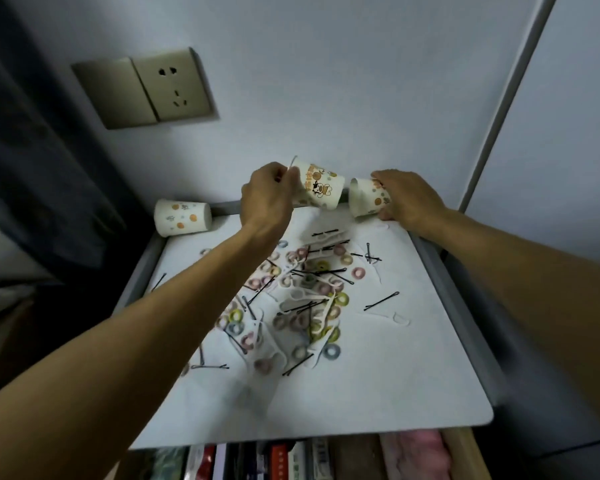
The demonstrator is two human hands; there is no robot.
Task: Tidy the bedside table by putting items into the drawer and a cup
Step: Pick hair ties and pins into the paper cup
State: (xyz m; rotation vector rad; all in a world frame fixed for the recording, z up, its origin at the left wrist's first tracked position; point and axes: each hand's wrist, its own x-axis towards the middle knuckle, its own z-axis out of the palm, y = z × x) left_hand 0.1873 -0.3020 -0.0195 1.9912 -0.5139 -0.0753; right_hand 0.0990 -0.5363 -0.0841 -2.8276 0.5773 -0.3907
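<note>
My left hand (267,197) grips a white paper cup with a cartoon print (321,188), lifted and tipped on its side at the back of the bedside table (412,375). My right hand (407,199) holds a second dotted paper cup (366,200), also tipped, near the back right corner. A third paper cup (182,216) lies on its side at the back left corner. Several small coloured hair ties (338,299), black bobby pins (381,301) and white floss picks (302,299) lie scattered over the middle of the table top.
The drawer (357,455) below the front edge stands open, with packets and a pink item inside. The wall with a socket plate (146,90) rises right behind the table. A dark curtain hangs at left; a grey raised rim runs round the table.
</note>
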